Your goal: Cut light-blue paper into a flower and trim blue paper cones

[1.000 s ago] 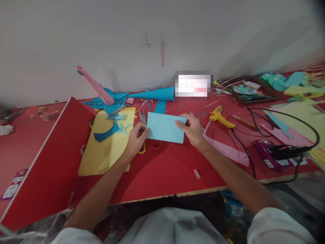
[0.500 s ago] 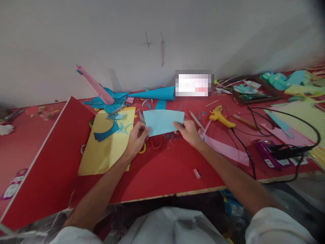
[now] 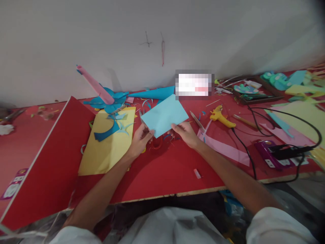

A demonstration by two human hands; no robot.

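Observation:
A light blue sheet of paper (image 3: 165, 115) is held up above the red table, tilted with its right side higher. My left hand (image 3: 141, 139) pinches its lower left corner between thumb and fingers. Along the lower right edge, my right hand (image 3: 185, 134) grips the same sheet, thumb on top and fingers underneath. Beneath the paper lie scissors with a red handle (image 3: 156, 143), partly hidden by the sheet and my left hand. Yellow sheets (image 3: 101, 159) with blue offcuts on them lie to the left of my left hand.
A yellow glue gun (image 3: 220, 118) with a black cord lies right of my hands, near a purple power strip (image 3: 273, 154). Pink paper strips (image 3: 228, 150) and a pencil-like stick are beside it. A red board (image 3: 56, 149) leans at left; a blue cone (image 3: 154, 92) lies at the back.
The light blue sheet has turned anticlockwise, its right side rising and its lower corner shifting between my hands. My left hand has moved slightly right.

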